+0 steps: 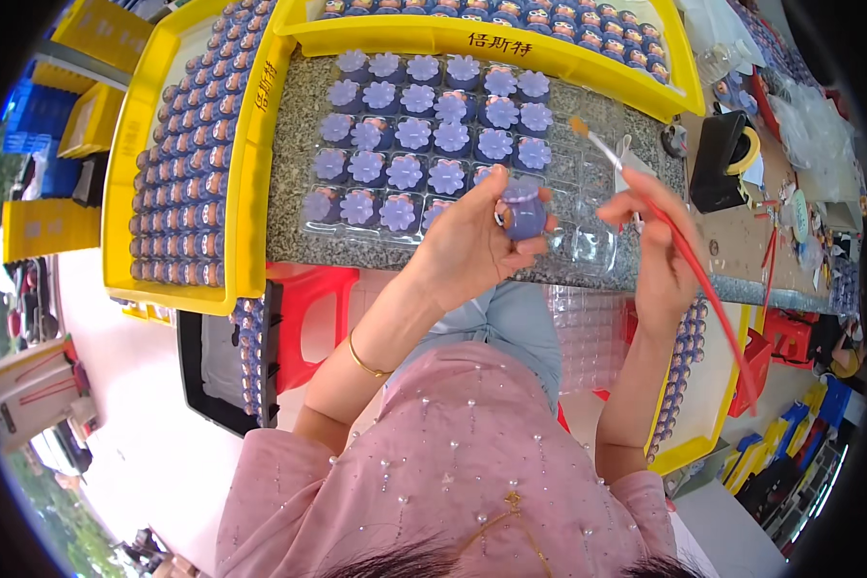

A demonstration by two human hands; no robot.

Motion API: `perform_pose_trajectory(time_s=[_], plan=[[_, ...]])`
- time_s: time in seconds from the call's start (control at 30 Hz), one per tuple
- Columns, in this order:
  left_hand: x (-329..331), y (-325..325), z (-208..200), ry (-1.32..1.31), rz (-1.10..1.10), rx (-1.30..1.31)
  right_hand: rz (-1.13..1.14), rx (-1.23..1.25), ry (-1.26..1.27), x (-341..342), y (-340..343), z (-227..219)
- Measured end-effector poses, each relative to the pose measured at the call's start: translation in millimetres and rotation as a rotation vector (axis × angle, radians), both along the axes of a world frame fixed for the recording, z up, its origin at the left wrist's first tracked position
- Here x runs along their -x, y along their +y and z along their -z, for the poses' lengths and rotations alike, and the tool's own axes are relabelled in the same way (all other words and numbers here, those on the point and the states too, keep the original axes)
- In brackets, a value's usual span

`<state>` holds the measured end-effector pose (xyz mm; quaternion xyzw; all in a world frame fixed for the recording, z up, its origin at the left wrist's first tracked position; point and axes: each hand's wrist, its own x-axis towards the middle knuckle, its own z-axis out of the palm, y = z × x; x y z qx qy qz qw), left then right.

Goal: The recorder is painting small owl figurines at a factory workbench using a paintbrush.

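My left hand (482, 231) is closed around a small blue-purple figurine (524, 214) with a scalloped, flower-shaped top, tilted between thumb and fingers. In my right hand (660, 236) is a paintbrush (686, 249) with a long red handle. Its tan bristles point up and left, apart from the figurine. Beneath and beyond my left hand lies a clear plastic blister tray (588, 252) on the speckled stone table. Rows of figurines with lilac flower tops (417, 98) fill its left and middle pockets. My left hand hides part of the nearest row.
Yellow trays full of figurines stand at the left (250, 193) and the far edge (511, 43). A black tape dispenser (718, 164) sits right of the tray. Plastic bags (814, 144) lie farther right. Below the table are a red stool (313, 308) and a black crate (223, 376).
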<state>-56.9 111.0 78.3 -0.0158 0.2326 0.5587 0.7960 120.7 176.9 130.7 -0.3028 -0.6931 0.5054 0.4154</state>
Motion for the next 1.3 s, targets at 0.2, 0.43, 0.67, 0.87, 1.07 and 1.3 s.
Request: perform_pose_trajectory(time_s=[0.2,0.43,0.67,0.87,1.07,1.3], plan=[[-1.3,-5.2,7.9,0.022,-0.065,0.054,-0.106,-0.215,-0.092,6.4,-19.9,2.5],[8.1,-10.2,25.9,-0.043,0.091,-0.024,-0.194,-0.452,-0.196,4.1,0.2,6.7],[13.9,-10.1,30.6,-0.125,0.181,-0.286,-0.297,-0.403,-0.121,-5.0,-2.0,0.1],[-5.3,-15.6,5.5,1.090,-0.147,-0.353,0.085,-0.133,0.066,-9.9,-10.8,5.3],[-9.0,-15.5,20.0,1.341,-0.328,-0.496,0.109,-0.209,-0.138,-10.2,-13.8,22.4],[-11.7,-16.7,20.8,1.376,-0.341,-0.433,-0.150,0.033,0.274,-0.9,-27.3,14.6]])
